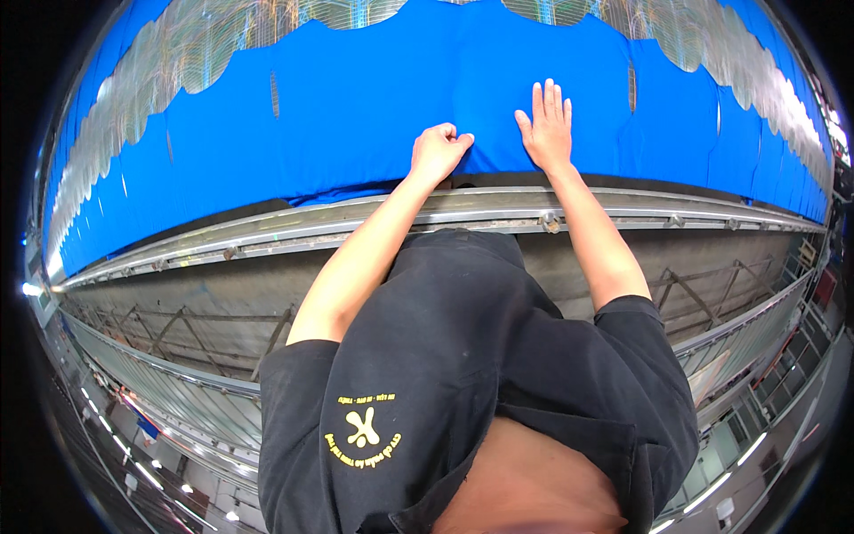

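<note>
A wide sheet of blue cloth [356, 98] covers the table in front of me. My left hand [440, 153] is closed at its near edge, thumb pressed against curled fingers. The cloth appears pinched there, with a crease beside the thumb, though the fingers partly hide the grip. To the right, my right hand [547, 132] lies flat on the cloth, fingers stretched forward and thumb apart. Several narrow slits open in the cloth, and its far edge is scalloped. Left of my left wrist the near edge looks bunched.
Beyond the scalloped edge lies a shiny, pale sheet [685, 40] with fine curved lines. A metal rail [498, 203] with bolts runs along the table's near side, under my forearms. Behind me are a long grey table frame [178, 334] and ceiling lights [147, 472].
</note>
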The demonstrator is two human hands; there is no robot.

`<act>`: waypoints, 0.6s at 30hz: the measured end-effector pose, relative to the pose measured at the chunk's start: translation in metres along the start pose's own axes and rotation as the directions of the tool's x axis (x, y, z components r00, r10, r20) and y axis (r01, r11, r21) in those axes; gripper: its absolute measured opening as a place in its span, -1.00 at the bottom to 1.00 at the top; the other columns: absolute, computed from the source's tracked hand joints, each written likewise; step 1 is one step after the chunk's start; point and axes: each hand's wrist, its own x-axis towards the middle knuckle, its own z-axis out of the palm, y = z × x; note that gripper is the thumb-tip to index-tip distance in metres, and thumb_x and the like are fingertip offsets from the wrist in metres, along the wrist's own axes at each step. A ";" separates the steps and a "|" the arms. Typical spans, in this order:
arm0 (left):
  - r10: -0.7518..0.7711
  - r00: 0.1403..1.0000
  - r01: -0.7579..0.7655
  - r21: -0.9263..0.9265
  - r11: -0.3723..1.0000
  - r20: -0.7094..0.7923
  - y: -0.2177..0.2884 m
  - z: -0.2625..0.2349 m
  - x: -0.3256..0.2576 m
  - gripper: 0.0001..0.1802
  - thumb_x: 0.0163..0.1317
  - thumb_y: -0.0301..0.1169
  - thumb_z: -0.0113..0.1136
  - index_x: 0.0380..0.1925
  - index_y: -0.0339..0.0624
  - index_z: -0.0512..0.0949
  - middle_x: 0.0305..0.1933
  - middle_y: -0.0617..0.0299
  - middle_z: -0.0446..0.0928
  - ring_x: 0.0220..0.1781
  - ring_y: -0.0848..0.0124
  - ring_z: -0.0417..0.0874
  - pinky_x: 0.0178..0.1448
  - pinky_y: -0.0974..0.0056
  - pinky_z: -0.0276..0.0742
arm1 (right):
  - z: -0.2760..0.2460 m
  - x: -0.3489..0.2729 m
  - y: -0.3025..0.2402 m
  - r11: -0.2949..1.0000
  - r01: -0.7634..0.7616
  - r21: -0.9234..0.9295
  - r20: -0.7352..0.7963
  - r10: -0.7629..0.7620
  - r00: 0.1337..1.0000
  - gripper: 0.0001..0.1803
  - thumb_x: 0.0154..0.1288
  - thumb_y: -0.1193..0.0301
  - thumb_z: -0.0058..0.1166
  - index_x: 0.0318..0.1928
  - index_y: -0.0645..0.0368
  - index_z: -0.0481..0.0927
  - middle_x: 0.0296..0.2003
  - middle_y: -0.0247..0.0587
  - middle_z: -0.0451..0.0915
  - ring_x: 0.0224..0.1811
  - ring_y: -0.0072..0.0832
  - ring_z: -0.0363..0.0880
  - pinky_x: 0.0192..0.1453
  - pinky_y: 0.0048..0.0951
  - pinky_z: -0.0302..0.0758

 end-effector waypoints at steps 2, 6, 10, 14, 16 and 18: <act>-0.041 0.998 0.049 -0.164 0.985 0.057 0.007 0.000 0.000 -0.69 0.37 -0.18 0.43 -0.20 -0.21 0.64 -0.43 0.30 0.61 -0.52 0.52 0.60 -0.48 0.34 0.51 | 0.002 0.001 -0.009 0.999 -0.032 -0.036 -0.044 0.030 0.999 -0.15 0.60 -0.14 -0.05 0.63 0.17 0.22 0.66 0.18 0.07 0.73 0.06 0.01 0.72 0.24 -0.08; -0.155 0.960 0.255 -0.492 0.833 0.234 0.009 -0.004 0.007 -0.55 0.43 -0.25 0.37 0.16 -0.31 0.55 -0.21 0.21 0.67 -0.51 0.48 0.66 -0.48 0.38 0.55 | 0.001 0.001 -0.034 0.999 0.019 -0.048 0.008 -0.018 1.000 -0.15 0.59 -0.15 -0.05 0.63 0.12 0.24 0.66 0.17 0.10 0.73 0.05 0.02 0.71 0.29 -0.11; -0.158 0.968 0.231 -0.444 0.866 0.195 0.013 -0.012 0.010 -0.46 0.46 -0.22 0.34 0.29 -0.32 0.53 -0.16 0.17 0.69 -0.52 0.47 0.66 -0.48 0.38 0.55 | -0.009 -0.011 -0.064 0.980 0.188 0.068 0.141 -0.196 0.970 -0.18 0.57 -0.16 -0.03 0.62 0.04 0.27 0.66 0.09 0.12 0.74 -0.04 0.02 0.73 0.25 -0.13; -0.034 0.995 0.009 -0.252 0.968 -0.095 0.033 -0.029 0.028 -0.57 0.52 -0.07 0.28 -0.03 -0.27 0.71 -0.16 0.21 0.74 -0.52 0.49 0.63 -0.47 0.37 0.54 | -0.009 -0.021 -0.084 0.960 0.262 0.098 0.201 -0.277 0.939 -0.22 0.59 -0.18 -0.09 0.63 -0.07 0.28 0.67 -0.03 0.12 0.76 -0.16 -0.03 0.75 0.19 -0.12; -0.018 0.992 -0.012 -0.227 0.974 -0.128 0.046 -0.041 0.058 -0.53 0.52 -0.01 0.27 -0.04 -0.28 0.71 -0.17 0.19 0.74 -0.46 0.49 0.64 -0.44 0.35 0.56 | -0.008 -0.020 -0.082 0.960 0.256 0.112 0.202 -0.275 0.940 -0.22 0.59 -0.19 -0.11 0.63 -0.07 0.28 0.67 -0.05 0.12 0.76 -0.17 -0.03 0.76 0.19 -0.13; -0.039 0.987 0.001 -0.235 0.972 -0.154 0.062 -0.053 0.098 -0.49 0.51 0.02 0.27 -0.05 -0.31 0.71 -0.15 0.16 0.75 -0.42 0.48 0.65 -0.41 0.33 0.58 | -0.010 -0.018 -0.082 0.958 0.261 0.124 0.218 -0.282 0.934 -0.21 0.60 -0.20 -0.12 0.63 -0.06 0.27 0.67 -0.06 0.12 0.75 -0.16 -0.02 0.76 0.19 -0.13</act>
